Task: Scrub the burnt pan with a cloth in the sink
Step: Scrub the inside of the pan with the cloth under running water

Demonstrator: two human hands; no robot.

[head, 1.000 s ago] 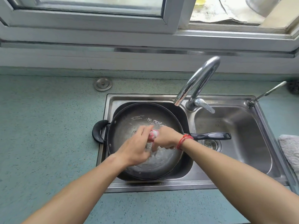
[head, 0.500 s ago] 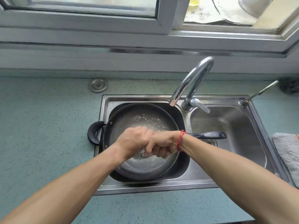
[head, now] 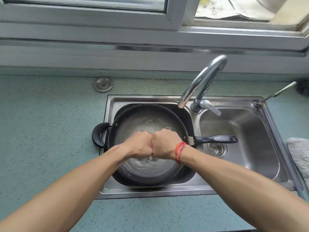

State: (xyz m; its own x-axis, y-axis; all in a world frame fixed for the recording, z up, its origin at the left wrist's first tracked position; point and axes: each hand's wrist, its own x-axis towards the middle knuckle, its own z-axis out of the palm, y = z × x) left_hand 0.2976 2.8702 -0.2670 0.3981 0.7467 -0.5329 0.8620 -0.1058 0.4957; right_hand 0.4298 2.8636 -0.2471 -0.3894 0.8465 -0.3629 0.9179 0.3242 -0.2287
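Now | pan (head: 142, 119): dark, wet, sudsy, in sink (head: 150, 190) | hands: left hand (head: 138, 144), right hand (head: 164, 144) fisted together, gripping pink cloth (head: 151, 145)

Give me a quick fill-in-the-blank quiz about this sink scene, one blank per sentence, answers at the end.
1. The pan sits in the ___ basin of the sink.
2. A red string circles the ___ wrist.
3. The pan's long handle reaches over the ___ basin.
4. The left hand and right hand, both fisted, squeeze a pink cloth above the ___.
Missing words: left, right, right, pan.
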